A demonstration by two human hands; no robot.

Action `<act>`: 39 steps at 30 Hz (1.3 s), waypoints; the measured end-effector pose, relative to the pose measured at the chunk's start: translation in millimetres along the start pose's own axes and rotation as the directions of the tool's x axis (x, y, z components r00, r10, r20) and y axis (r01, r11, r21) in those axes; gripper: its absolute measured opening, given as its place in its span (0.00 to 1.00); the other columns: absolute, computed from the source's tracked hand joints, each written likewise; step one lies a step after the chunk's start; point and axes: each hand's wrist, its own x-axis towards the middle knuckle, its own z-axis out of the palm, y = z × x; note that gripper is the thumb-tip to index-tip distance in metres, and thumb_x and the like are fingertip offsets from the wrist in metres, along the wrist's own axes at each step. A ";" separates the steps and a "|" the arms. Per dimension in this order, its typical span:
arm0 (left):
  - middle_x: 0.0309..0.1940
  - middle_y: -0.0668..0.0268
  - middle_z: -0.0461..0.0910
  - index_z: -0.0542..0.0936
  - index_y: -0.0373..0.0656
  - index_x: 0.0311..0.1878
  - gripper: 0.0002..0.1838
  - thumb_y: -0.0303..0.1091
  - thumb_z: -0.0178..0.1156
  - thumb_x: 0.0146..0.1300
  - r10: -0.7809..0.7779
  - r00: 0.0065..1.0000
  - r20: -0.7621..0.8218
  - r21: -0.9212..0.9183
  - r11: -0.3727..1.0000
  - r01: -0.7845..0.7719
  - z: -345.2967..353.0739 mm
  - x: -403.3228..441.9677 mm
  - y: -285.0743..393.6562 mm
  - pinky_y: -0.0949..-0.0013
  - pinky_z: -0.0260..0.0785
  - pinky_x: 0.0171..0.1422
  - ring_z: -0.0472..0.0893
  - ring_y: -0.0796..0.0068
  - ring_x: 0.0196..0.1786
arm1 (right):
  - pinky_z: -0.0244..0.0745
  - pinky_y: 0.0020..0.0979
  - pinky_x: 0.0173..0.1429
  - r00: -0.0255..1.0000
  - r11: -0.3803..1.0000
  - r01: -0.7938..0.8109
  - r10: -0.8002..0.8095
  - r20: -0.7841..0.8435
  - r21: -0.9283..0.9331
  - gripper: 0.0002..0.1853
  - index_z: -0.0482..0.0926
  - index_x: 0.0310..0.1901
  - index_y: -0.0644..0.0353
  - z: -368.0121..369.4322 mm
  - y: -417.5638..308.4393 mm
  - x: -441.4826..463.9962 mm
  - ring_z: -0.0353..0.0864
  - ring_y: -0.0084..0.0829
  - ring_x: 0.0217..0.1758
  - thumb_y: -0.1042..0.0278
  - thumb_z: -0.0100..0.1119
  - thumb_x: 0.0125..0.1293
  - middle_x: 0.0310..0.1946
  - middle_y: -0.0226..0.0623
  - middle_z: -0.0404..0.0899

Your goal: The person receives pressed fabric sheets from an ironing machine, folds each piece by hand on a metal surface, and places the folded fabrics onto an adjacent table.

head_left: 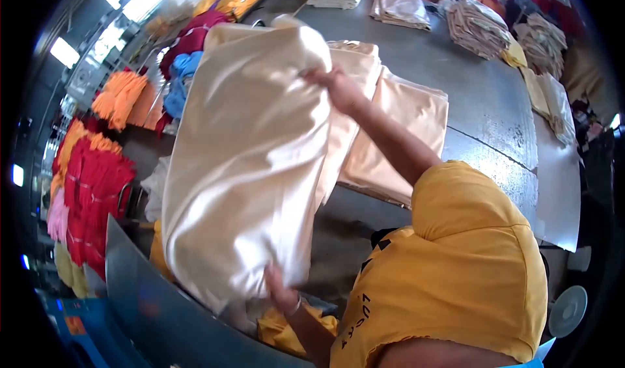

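Observation:
A large, shiny cream cloth [241, 153] hangs spread between my hands, with soft folds running across it. My right hand [335, 89] is closed on its upper right edge, the arm stretched across the table. Lower down, my left hand [283, 294] grips the cloth's bottom edge; its fingers are slightly blurred and partly hidden by the fabric. Just beyond the cloth, flat folded peach cloths [403, 130] lie in a stack on the metal table [488, 134].
Folded pale cloth piles [478, 26] stand along the table's far side. On the left hang orange cloths [120, 98] and red cloth bundles [97, 192]. A grey metal panel [176, 303] rises at lower left, near a yellow cloth [293, 329]. A white round object [568, 311] is at lower right.

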 end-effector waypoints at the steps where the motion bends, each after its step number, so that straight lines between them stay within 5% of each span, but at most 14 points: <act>1: 0.45 0.49 0.77 0.72 0.27 0.51 0.36 0.59 0.50 0.60 -0.054 0.995 0.085 -0.087 0.994 0.061 38.9 26.4 8.9 0.62 0.69 0.55 0.77 0.57 0.50 | 0.71 0.27 0.47 0.996 0.987 0.002 -0.016 -0.084 -0.161 0.16 0.77 0.44 0.67 -45.4 14.9 16.0 0.77 0.27 0.39 0.69 0.58 0.54 0.37 0.36 0.79; 2: 0.42 0.52 0.78 0.77 0.29 0.45 0.12 0.23 0.56 0.58 -0.560 0.797 0.227 -0.698 0.477 0.534 79.5 56.4 27.6 0.66 0.73 0.51 0.79 0.63 0.44 | 0.71 0.26 0.45 0.989 0.983 0.020 -0.046 -0.141 -0.180 0.14 0.78 0.42 0.66 -74.9 17.4 21.5 0.77 0.25 0.37 0.67 0.58 0.56 0.36 0.35 0.79; 5: 0.40 0.55 0.79 0.78 0.28 0.41 0.13 0.28 0.62 0.55 -0.646 0.664 0.377 -0.676 0.299 0.674 183.4 86.7 27.6 0.69 0.71 0.47 0.78 0.71 0.41 | 0.72 0.29 0.37 0.814 0.544 -0.581 0.384 -0.435 -0.606 0.23 0.75 0.34 0.66 -201.0 69.5 43.3 0.78 0.28 0.35 0.50 0.63 0.51 0.28 0.40 0.79; 7: 0.40 0.58 0.79 0.74 0.27 0.45 0.20 0.35 0.62 0.56 -0.699 0.570 0.432 -0.406 0.414 0.815 203.2 90.5 21.2 0.68 0.69 0.46 0.77 0.69 0.39 | 0.69 0.37 0.49 0.898 0.120 -0.436 -0.004 -0.439 -0.892 0.31 0.71 0.45 0.70 -240.6 109.0 26.3 0.77 0.41 0.45 0.47 0.61 0.52 0.39 0.48 0.78; 10: 0.38 0.59 0.79 0.69 0.30 0.54 0.26 0.38 0.61 0.58 -0.715 0.520 0.468 -0.535 0.240 0.810 203.3 69.6 -14.8 0.69 0.70 0.43 0.77 0.70 0.37 | 0.68 0.40 0.54 0.876 0.517 -0.335 -0.136 -0.462 -0.788 0.28 0.68 0.51 0.63 -235.6 89.0 9.8 0.74 0.46 0.48 0.55 0.63 0.52 0.42 0.50 0.76; 11: 0.38 0.59 0.79 0.66 0.31 0.57 0.28 0.39 0.60 0.58 -0.731 0.528 0.433 -0.633 0.170 0.755 189.8 57.9 -32.1 0.70 0.70 0.42 0.77 0.71 0.36 | 0.70 0.36 0.52 0.814 0.074 -0.310 -0.494 -0.304 -0.948 0.28 0.65 0.55 0.62 -273.6 127.5 8.5 0.75 0.40 0.47 0.60 0.59 0.55 0.45 0.48 0.75; 12: 0.34 0.63 0.78 0.60 0.37 0.62 0.30 0.36 0.59 0.59 -0.802 0.418 0.427 -0.658 0.042 0.752 148.8 65.4 -1.1 0.74 0.69 0.35 0.75 0.79 0.32 | 0.68 0.33 0.55 0.887 0.492 -0.264 -0.214 -0.409 -0.830 0.27 0.63 0.60 0.59 -312.4 149.5 12.8 0.73 0.32 0.51 0.59 0.54 0.61 0.50 0.41 0.73; 17: 0.32 0.71 0.76 0.68 0.39 0.57 0.22 0.32 0.57 0.60 -0.912 0.407 -0.055 -0.634 0.347 0.691 24.3 -68.4 -64.9 0.77 0.70 0.39 0.75 0.82 0.33 | 0.67 0.26 0.52 0.966 0.887 0.059 0.065 0.251 -0.458 0.18 0.69 0.55 0.66 54.0 137.5 -60.0 0.72 0.27 0.48 0.65 0.48 0.67 0.47 0.39 0.74; 21: 0.35 0.67 0.80 0.76 0.41 0.49 0.14 0.33 0.56 0.61 -0.677 0.279 -0.681 -0.259 0.580 0.773 -143.7 -157.6 -56.4 0.76 0.70 0.43 0.78 0.79 0.36 | 0.69 0.22 0.44 0.525 0.934 0.176 0.178 0.832 -0.310 0.12 0.75 0.47 0.60 239.9 194.8 -219.3 0.73 0.21 0.40 0.77 0.52 0.61 0.41 0.33 0.76; 23: 0.38 0.62 0.79 0.76 0.42 0.48 0.13 0.34 0.55 0.62 -0.511 0.235 -0.827 -0.061 0.497 0.866 -228.5 -238.2 -57.7 0.75 0.71 0.42 0.79 0.75 0.40 | 0.70 0.23 0.43 0.263 0.928 -0.014 0.362 0.894 -0.372 0.13 0.74 0.48 0.59 306.1 207.4 -303.3 0.74 0.23 0.41 0.78 0.53 0.61 0.43 0.34 0.75; 25: 0.43 0.60 0.78 0.76 0.46 0.47 0.13 0.34 0.57 0.59 -0.444 -0.004 -0.896 -0.133 0.260 0.957 -315.4 -311.8 -42.9 0.68 0.72 0.42 0.79 0.66 0.43 | 0.71 0.27 0.42 0.114 0.985 0.089 0.136 0.984 -0.146 0.15 0.72 0.48 0.59 370.4 212.0 -382.6 0.75 0.32 0.42 0.78 0.55 0.58 0.44 0.37 0.74; 29: 0.50 0.62 0.75 0.74 0.51 0.51 0.22 0.32 0.58 0.48 -0.243 0.115 -0.963 0.186 -0.294 0.938 -458.9 -478.6 -23.2 0.57 0.64 0.56 0.71 0.56 0.53 | 0.70 0.36 0.46 -0.016 0.952 0.296 -0.082 0.996 0.083 0.16 0.72 0.46 0.58 447.1 229.9 -518.2 0.72 0.42 0.44 0.77 0.58 0.54 0.45 0.39 0.72; 31: 0.59 0.65 0.65 0.67 0.55 0.59 0.29 0.32 0.56 0.49 -0.250 -0.045 -0.967 0.137 -0.664 0.735 -509.9 -504.1 -10.3 0.53 0.56 0.61 0.62 0.62 0.62 | 0.67 0.39 0.49 -0.090 0.898 0.412 -0.128 0.988 0.154 0.16 0.72 0.45 0.58 469.6 225.0 -557.4 0.71 0.43 0.47 0.75 0.59 0.52 0.46 0.38 0.72; 39: 0.31 0.58 0.78 0.78 0.48 0.37 0.10 0.40 0.55 0.56 -0.272 0.017 -0.962 0.143 -0.452 0.880 -595.7 -558.7 -71.1 0.53 0.70 0.39 0.78 0.54 0.34 | 0.60 0.40 0.52 -0.151 0.824 0.557 -0.017 0.988 0.099 0.15 0.72 0.43 0.56 491.9 219.0 -587.4 0.68 0.40 0.51 0.72 0.59 0.52 0.45 0.35 0.72</act>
